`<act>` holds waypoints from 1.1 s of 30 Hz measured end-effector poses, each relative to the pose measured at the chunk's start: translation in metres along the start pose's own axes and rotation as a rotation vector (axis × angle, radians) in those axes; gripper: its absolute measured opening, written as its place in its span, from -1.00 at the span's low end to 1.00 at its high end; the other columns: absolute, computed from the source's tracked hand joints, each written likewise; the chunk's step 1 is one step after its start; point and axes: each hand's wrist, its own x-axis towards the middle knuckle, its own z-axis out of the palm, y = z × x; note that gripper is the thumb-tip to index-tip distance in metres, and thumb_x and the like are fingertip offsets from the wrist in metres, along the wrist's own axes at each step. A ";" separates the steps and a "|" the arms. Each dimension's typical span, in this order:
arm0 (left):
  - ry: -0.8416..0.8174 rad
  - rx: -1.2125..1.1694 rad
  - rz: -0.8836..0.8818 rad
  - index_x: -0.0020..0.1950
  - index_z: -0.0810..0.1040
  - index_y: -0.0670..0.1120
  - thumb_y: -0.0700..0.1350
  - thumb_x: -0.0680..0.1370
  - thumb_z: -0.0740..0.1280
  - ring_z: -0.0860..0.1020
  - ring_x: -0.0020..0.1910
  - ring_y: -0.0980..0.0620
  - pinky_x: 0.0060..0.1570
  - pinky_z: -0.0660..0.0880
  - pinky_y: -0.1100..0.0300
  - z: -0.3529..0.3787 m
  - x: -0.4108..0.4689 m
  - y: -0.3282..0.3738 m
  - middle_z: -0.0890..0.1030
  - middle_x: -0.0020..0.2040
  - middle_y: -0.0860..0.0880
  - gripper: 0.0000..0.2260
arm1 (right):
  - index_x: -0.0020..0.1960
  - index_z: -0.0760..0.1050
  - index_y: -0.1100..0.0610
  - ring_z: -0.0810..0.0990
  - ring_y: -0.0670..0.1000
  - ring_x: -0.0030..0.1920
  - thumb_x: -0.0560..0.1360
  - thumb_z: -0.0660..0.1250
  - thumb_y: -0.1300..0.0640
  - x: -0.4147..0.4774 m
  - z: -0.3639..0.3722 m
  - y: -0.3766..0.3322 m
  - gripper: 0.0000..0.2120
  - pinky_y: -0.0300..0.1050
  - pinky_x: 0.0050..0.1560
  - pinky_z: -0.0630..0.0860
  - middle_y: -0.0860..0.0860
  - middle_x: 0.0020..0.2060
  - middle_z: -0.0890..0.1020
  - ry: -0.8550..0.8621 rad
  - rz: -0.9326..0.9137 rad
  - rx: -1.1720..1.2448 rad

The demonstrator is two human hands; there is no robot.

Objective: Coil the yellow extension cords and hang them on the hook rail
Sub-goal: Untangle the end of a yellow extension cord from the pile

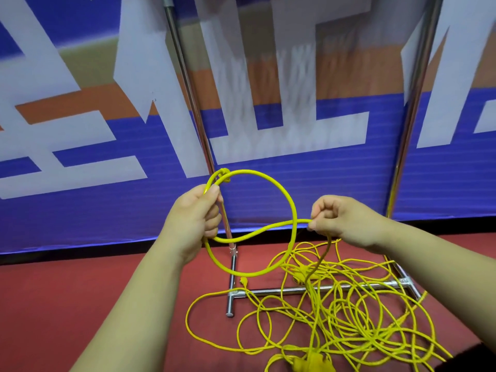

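A yellow extension cord loop (284, 191) hangs in the air between my hands. My left hand (194, 218) grips the loop's left side, where the cord's knotted end sticks up above my thumb. My right hand (341, 218) pinches the cord where it crosses out of the loop; from there it drops to the floor. A large tangled pile of yellow cord (335, 315) lies on the red floor below my right hand, draped over the rack's base. The hook rail itself is out of view.
A chrome rack stands in front of me, with a left upright (188, 84), a right upright (410, 108) and a floor crossbar (273, 291). A blue, white and orange banner (80, 130) hangs behind it. Red floor (67, 304) spreads to the left.
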 end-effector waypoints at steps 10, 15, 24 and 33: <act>0.062 0.037 -0.030 -0.26 0.48 -0.07 -0.11 0.69 0.21 0.09 -0.50 0.09 -0.51 0.06 0.27 0.002 0.001 0.000 0.16 -0.45 0.04 -0.69 | -0.05 0.54 0.15 0.46 0.04 -0.28 0.48 0.48 0.22 -0.008 -0.014 -0.013 -0.87 -0.09 -0.25 0.36 0.10 -0.30 0.64 -0.092 -0.032 -0.084; 0.072 0.092 -0.092 -0.04 0.62 -0.12 -0.13 0.65 0.28 0.08 -0.45 0.06 -0.48 0.05 0.19 0.010 0.004 -0.014 0.12 -0.39 0.02 -0.84 | -0.07 0.56 0.18 0.42 -0.14 -0.39 0.46 0.50 0.21 -0.010 -0.017 -0.020 -0.86 -0.31 -0.32 0.37 -0.03 -0.38 0.55 -0.026 -0.114 -0.128; -0.004 0.096 -0.104 -0.16 0.48 -0.10 -0.08 0.69 0.20 0.10 -0.49 0.08 -0.52 0.07 0.28 0.019 0.003 -0.006 0.19 -0.44 0.03 -0.75 | -0.05 0.56 0.14 0.59 -0.01 -0.22 0.42 0.54 0.21 -0.007 -0.017 -0.006 -0.81 0.01 -0.09 0.50 0.04 -0.19 0.69 -0.023 0.021 -0.228; -0.386 0.636 0.036 -0.18 0.67 -0.06 -0.11 0.61 0.37 0.32 -0.47 0.14 -0.43 0.25 0.30 0.042 -0.011 0.009 0.42 -0.47 0.08 -0.82 | 0.22 0.23 -0.10 0.32 -0.22 0.46 0.42 0.51 -0.09 -0.020 0.022 -0.040 -0.46 -0.05 0.39 0.39 -0.17 0.44 0.38 -0.080 -0.357 -0.495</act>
